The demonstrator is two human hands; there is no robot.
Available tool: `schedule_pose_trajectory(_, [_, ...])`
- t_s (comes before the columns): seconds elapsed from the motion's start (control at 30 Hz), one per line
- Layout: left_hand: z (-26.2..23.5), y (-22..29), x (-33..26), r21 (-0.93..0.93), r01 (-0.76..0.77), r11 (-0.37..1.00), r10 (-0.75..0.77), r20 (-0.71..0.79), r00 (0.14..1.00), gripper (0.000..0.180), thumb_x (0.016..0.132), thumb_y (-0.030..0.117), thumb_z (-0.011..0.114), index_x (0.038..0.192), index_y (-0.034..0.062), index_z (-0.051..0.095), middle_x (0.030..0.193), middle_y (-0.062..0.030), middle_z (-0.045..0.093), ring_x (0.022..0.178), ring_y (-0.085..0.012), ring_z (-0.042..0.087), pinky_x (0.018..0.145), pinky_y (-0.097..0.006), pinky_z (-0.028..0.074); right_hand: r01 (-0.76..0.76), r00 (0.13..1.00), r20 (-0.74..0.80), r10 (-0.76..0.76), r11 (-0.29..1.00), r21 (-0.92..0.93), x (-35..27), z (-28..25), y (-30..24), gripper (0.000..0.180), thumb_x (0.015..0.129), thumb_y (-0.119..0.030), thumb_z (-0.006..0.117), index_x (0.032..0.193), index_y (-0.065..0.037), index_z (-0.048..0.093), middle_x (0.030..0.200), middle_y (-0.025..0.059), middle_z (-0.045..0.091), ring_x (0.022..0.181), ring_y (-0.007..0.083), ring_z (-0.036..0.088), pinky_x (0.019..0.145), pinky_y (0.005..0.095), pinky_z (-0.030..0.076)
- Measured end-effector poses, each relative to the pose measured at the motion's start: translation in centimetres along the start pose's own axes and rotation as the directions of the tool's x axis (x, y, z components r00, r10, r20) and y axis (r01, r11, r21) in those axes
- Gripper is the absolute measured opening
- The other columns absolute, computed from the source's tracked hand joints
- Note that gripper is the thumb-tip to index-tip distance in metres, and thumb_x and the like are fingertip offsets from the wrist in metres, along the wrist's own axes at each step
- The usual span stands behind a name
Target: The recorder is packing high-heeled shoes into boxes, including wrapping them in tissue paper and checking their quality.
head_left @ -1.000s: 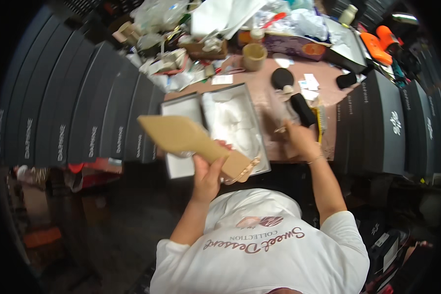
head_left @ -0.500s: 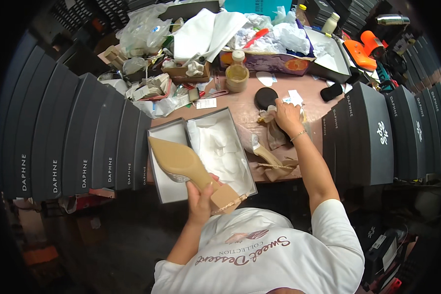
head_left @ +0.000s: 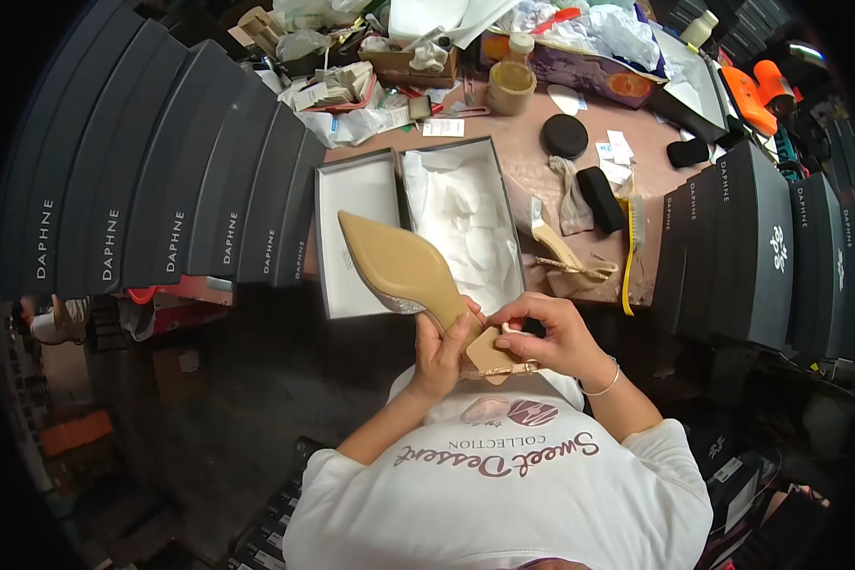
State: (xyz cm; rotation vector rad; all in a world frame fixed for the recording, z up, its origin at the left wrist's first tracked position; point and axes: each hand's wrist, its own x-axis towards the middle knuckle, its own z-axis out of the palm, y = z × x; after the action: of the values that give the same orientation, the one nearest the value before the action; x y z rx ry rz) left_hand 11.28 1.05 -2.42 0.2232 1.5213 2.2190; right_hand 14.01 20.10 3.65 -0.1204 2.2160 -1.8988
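My left hand [head_left: 440, 350] grips a tan pointed-toe heeled shoe [head_left: 399, 271] by its waist, sole up, toe pointing away to the left. My right hand [head_left: 553, 334] pinches the shoe's heel end and thin strap, close to my chest. Just beyond the shoe lies an open grey shoe box [head_left: 503, 214] lined with white tissue paper, with its lid [head_left: 350, 204] lying on its left. A second tan heeled shoe [head_left: 562, 255] rests on the pink table [head_left: 532, 152] to the right of the box.
Rows of dark shoe boxes stand on the left [head_left: 161, 190] and the right [head_left: 760, 247]. On the table lie a black brush [head_left: 599, 198], a yellow-handled brush [head_left: 629, 256], a black round lid [head_left: 564, 135], a tape roll [head_left: 510, 90] and cluttered packaging at the back.
My right hand has left the table's far side and come back to the shoe's heel. The shoe has stayed in my left hand, now held lower and closer to me.
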Motion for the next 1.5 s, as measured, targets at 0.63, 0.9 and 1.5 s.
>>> schedule_pose_trajectory(0.63, [0.0,-1.6,-3.0,-0.022,0.043,0.999,-0.046,-0.130,0.990,0.021,0.096,0.014,0.046,0.110,0.0008,0.037,0.101,-0.0102,0.053,0.083,-0.0155,0.060,0.076,-0.029,0.050,0.363,0.930,0.087,-0.357,0.854,-0.374,-3.3,2.8,0.8,0.019,0.078,-0.009,0.070,0.094,-0.004,0.062,0.082,0.0086,0.053,0.068,0.0218,0.059,0.059,0.0284,0.050])
schedule_pose_trajectory(0.9, [0.5,-1.6,-3.2,0.056,0.111,0.992,-0.100,-0.161,0.982,0.020,0.097,0.019,0.047,0.106,0.0016,0.041,0.092,-0.0105,0.055,0.082,-0.0142,0.057,0.074,-0.028,0.048,0.300,0.949,0.099,-0.301,0.754,-0.584,-1.8,3.3,1.6,0.017,0.077,-0.016,0.069,0.084,-0.008,0.055,0.069,0.0044,0.051,0.055,0.0224,0.055,0.046,0.0344,0.045])
schedule_pose_trajectory(1.5, [-6.2,6.2,4.8,0.499,0.129,0.857,0.008,-0.263,0.965,0.028,0.090,0.023,0.060,0.102,-0.0013,0.052,0.082,-0.0115,0.064,0.074,-0.0174,0.063,0.068,-0.031,0.051,-0.082,0.867,-0.204,-0.455,0.273,-0.958,6.7,-7.0,0.4,0.028,0.077,-0.021,0.068,0.100,-0.009,0.058,0.099,0.0130,0.057,0.096,0.0311,0.057,0.078,0.0391,0.047])
